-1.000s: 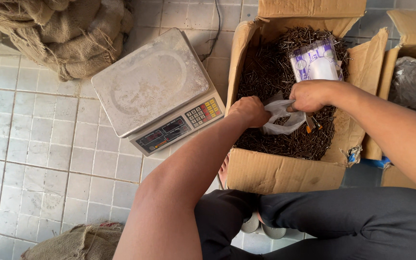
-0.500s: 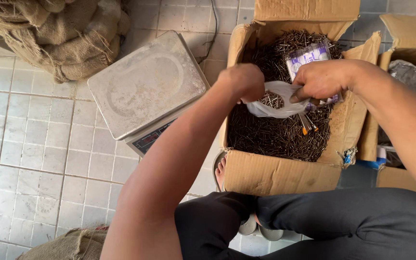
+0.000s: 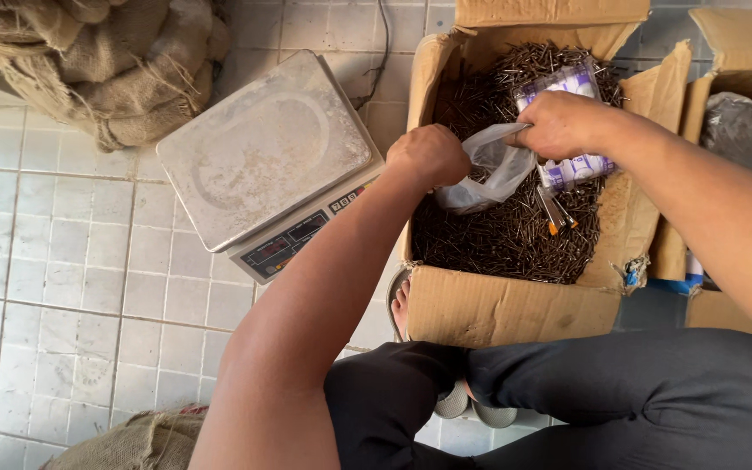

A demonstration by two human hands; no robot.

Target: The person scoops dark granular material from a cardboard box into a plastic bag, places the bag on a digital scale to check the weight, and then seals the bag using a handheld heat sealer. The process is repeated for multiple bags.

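Both the left hand and right hand clench the mouth of a thin plastic bag over the nail-filled cardboard box, at three o'clock from the scale; sharp nails may well tear the film and spill

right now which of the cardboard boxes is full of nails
The middle cardboard box, under both hands and beside the scale. The box at the right edge holds a dark plastic bag instead.
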